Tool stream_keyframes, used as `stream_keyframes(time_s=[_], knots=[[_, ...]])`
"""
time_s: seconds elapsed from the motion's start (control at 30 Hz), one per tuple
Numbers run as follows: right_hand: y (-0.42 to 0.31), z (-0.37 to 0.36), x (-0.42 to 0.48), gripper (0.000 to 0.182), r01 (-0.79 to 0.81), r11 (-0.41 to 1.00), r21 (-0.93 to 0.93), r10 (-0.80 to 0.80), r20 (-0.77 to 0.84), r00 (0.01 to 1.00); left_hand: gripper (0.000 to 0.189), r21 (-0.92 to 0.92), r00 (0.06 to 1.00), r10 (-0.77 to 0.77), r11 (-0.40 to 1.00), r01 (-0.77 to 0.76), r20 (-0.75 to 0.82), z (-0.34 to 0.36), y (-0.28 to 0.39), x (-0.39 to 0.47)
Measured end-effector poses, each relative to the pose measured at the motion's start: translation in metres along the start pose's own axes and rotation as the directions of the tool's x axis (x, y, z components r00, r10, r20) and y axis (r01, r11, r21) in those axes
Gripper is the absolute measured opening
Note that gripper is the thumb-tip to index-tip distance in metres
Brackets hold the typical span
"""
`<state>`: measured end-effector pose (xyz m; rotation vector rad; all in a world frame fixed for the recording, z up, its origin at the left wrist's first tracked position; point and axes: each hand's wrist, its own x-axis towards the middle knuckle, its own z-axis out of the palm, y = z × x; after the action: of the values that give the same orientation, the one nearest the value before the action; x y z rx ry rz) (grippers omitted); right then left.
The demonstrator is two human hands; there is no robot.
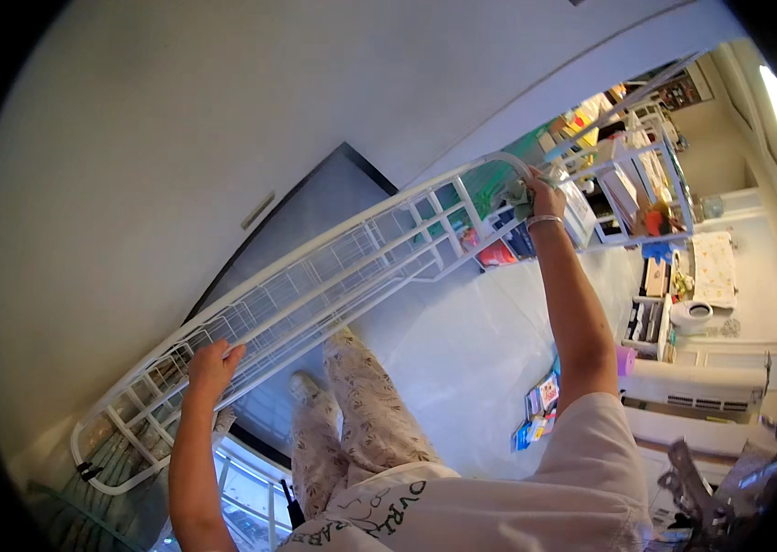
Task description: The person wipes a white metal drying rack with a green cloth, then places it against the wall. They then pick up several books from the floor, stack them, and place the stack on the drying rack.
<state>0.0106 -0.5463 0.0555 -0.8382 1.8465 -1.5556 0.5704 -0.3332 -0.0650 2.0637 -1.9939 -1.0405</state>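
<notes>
A long white metal rack with wire baskets point(333, 269) stretches diagonally before me, from lower left to upper right. My left hand point(212, 369) grips one of its long rails towards the lower left. At the far upper-right end, my right hand point(546, 196) has a crumpled greenish cloth point(521, 196) in it, pressed against the rack's frame. A black strap or clip point(89, 472) is fixed round the lower-left corner of the frame. Below the rack my legs in patterned trousers stand on the pale floor.
A plain wall point(175, 138) fills the upper left. White shelving point(678, 179) with mixed items stands at the upper right, near a red bag point(497, 254). Several books point(537, 410) lie on the floor at right. A white air conditioner point(699, 383) and a purple roll point(626, 360) are farther right.
</notes>
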Motion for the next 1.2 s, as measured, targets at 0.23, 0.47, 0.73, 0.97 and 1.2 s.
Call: stream_keyframes(time_s=[0.23,0.47,0.73,0.97,1.2], knots=[[0.004,0.082,0.048,0.03,-0.017,1.0,0.021,0.014,0.131,0.991,0.04,-0.007,0.996,-0.075,0.997,0.074,-0.055,-0.009,0.002,0.024],[-0.023,0.158,0.076,0.026,-0.009,0.998,-0.054,0.016,0.126,0.992,0.041,-0.048,0.981,-0.156,0.987,0.151,-0.117,-0.015,0.009,0.044],[-0.015,0.184,0.135,0.027,-0.003,1.0,0.019,-0.001,0.207,0.978,0.04,-0.085,0.972,-0.159,0.986,0.146,-0.173,-0.014,0.03,0.073],[-0.024,0.206,0.16,0.028,0.035,0.999,-0.035,-0.026,0.243,0.97,0.043,-0.107,0.96,-0.213,0.975,0.195,-0.184,-0.016,0.037,0.095],[-0.014,0.218,0.16,0.042,0.001,0.995,-0.102,0.053,0.532,0.845,0.05,-0.057,0.937,-0.328,0.945,0.323,-0.117,-0.019,-0.002,0.092]])
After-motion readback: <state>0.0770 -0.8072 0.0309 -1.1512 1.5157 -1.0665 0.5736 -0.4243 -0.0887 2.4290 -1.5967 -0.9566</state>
